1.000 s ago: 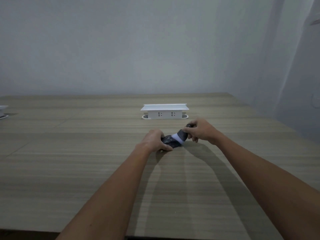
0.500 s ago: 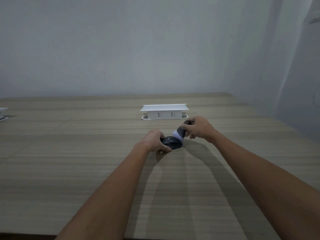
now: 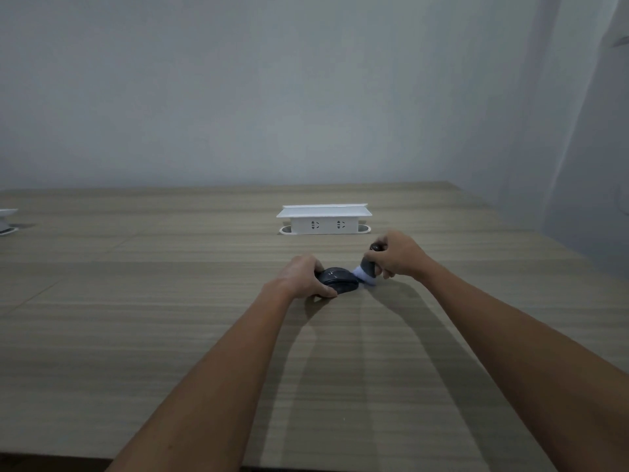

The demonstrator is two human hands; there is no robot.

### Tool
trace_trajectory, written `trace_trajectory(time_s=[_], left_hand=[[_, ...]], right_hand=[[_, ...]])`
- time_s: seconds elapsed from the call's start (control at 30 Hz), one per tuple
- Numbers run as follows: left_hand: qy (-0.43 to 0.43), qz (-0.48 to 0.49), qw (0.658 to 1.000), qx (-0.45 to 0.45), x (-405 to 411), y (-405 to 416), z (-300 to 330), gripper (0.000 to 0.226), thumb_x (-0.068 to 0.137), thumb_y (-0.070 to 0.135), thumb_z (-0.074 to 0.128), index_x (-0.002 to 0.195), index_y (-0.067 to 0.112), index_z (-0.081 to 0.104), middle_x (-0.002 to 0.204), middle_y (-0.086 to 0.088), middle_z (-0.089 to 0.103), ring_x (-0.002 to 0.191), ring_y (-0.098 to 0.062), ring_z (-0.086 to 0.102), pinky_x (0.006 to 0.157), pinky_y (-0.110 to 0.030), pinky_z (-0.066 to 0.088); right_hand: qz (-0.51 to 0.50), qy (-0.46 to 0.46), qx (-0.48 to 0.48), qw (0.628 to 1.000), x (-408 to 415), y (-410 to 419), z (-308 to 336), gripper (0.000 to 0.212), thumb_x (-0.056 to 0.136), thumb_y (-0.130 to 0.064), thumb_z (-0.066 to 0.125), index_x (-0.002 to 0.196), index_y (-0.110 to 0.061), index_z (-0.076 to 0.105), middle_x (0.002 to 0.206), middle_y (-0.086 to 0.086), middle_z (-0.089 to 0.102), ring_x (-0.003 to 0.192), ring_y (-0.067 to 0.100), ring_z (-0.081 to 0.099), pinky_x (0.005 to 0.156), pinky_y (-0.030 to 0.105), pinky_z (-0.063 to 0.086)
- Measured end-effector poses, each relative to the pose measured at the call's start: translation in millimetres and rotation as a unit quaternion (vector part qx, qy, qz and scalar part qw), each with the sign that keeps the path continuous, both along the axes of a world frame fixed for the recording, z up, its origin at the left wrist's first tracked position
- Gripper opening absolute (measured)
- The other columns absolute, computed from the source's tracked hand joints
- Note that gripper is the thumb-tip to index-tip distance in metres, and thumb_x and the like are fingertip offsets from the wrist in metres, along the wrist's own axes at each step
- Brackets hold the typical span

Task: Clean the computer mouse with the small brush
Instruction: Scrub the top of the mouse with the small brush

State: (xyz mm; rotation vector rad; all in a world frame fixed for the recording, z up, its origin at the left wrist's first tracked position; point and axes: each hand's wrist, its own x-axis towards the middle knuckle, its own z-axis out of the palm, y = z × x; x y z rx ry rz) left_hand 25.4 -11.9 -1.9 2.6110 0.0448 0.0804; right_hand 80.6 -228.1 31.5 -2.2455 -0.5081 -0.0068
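Note:
A dark grey computer mouse [image 3: 338,279] lies on the wooden table [image 3: 170,318], a little right of centre. My left hand [image 3: 301,275] grips its left side and holds it down. My right hand [image 3: 396,253] is closed around the dark handle of a small brush [image 3: 367,269]. The brush's white bristles point down-left and sit at the mouse's right end, touching it or the table just beside it.
A white pop-up socket box [image 3: 322,219] stands on the table just behind the hands. Part of another white object [image 3: 6,221] shows at the far left edge. A wall rises behind the table and along its right side.
The brush has swept from the top of the mouse off to its right end. My right hand moved right with it. The left hand kept its hold on the mouse.

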Motion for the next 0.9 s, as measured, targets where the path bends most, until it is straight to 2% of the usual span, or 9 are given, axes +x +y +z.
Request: trace_trajectory(time_s=[0.1,0.17,0.27,0.4,0.47,0.57,0.7,0.8,0.9], left_hand=[[-0.005,0.000,1.000,-0.007,-2,0,0,0.041,0.065,0.038,0.087,0.098,0.014,0.078,0.088,-0.005,0.076,0.085,-0.021,0.068,0.078,-0.036,0.054],[-0.007,-0.002,1.000,-0.012,-3,0,-1,0.042,0.066,0.037,0.087,0.099,0.013,0.077,0.090,-0.005,0.076,0.085,-0.021,0.067,0.078,-0.035,0.053],[-0.013,0.001,1.000,-0.016,-5,-2,-3,0.042,0.067,0.038,0.086,0.099,0.012,0.076,0.089,-0.006,0.075,0.086,-0.022,0.068,0.077,-0.036,0.053],[-0.034,0.010,0.999,-0.032,-9,-3,-9,0.041,0.067,0.041,0.085,0.096,0.012,0.075,0.086,-0.007,0.075,0.081,-0.024,0.067,0.070,-0.034,0.050],[-0.050,0.015,0.998,-0.041,-10,-4,-13,0.040,0.067,0.042,0.085,0.092,0.012,0.075,0.083,-0.007,0.075,0.074,-0.023,0.065,0.064,-0.033,0.047],[-0.065,0.019,0.994,-0.081,-12,-4,-18,0.040,0.065,0.044,0.085,0.092,0.015,0.076,0.084,-0.006,0.076,0.079,-0.024,0.069,0.073,-0.040,0.054],[-0.039,-0.003,0.992,-0.117,-14,-1,-18,0.034,0.075,0.039,0.081,0.098,0.014,0.075,0.089,-0.011,0.076,0.070,-0.018,0.063,0.065,-0.031,0.049],[-0.020,-0.011,0.991,-0.135,-12,4,-17,0.035,0.076,0.038,0.080,0.102,0.015,0.075,0.093,-0.012,0.077,0.074,-0.020,0.065,0.073,-0.040,0.055],[-0.015,-0.014,0.990,-0.140,-11,5,-16,0.036,0.077,0.037,0.080,0.107,0.018,0.074,0.096,-0.009,0.077,0.089,-0.029,0.071,0.082,-0.042,0.056]], right_hand=[[0.034,0.017,0.087,0.995,-5,-2,-1,0.020,0.092,-0.012,0.064,0.082,0.004,0.068,0.060,0.009,0.067,0.041,0.013,0.055,0.046,0.023,0.046],[0.048,0.028,0.075,0.996,-6,-2,-4,0.019,0.093,-0.013,0.064,0.083,0.003,0.068,0.061,0.010,0.067,0.043,0.015,0.056,0.047,0.025,0.047],[0.006,-0.011,0.010,1.000,-1,-4,-8,0.020,0.092,-0.012,0.063,0.087,0.007,0.067,0.061,0.011,0.069,0.038,0.011,0.057,0.042,0.020,0.046],[0.043,-0.013,0.070,0.997,-6,-1,-4,0.022,0.092,-0.017,0.065,0.082,0.002,0.069,0.061,0.008,0.069,0.044,0.015,0.059,0.045,0.022,0.046],[0.060,-0.002,0.046,0.997,-6,2,-3,0.023,0.093,-0.016,0.064,0.082,0.003,0.069,0.062,0.010,0.069,0.044,0.015,0.060,0.045,0.022,0.046],[0.026,-0.026,-0.023,0.999,-1,4,0,0.018,0.091,-0.011,0.062,0.083,0.004,0.068,0.062,0.011,0.069,0.037,0.009,0.058,0.041,0.017,0.045],[0.067,-0.035,0.027,0.997,-4,11,9,0.020,0.092,-0.017,0.065,0.078,-0.004,0.068,0.060,0.007,0.070,0.042,0.014,0.059,0.045,0.022,0.047],[0.081,-0.012,-0.024,0.996,-5,17,11,0.020,0.094,-0.017,0.065,0.081,-0.003,0.070,0.060,0.007,0.070,0.041,0.011,0.060,0.045,0.019,0.047],[0.053,-0.051,-0.094,0.993,-4,21,17,0.021,0.089,-0.008,0.063,0.070,-0.002,0.069,0.057,0.004,0.069,0.035,0.004,0.057,0.044,0.015,0.045]])
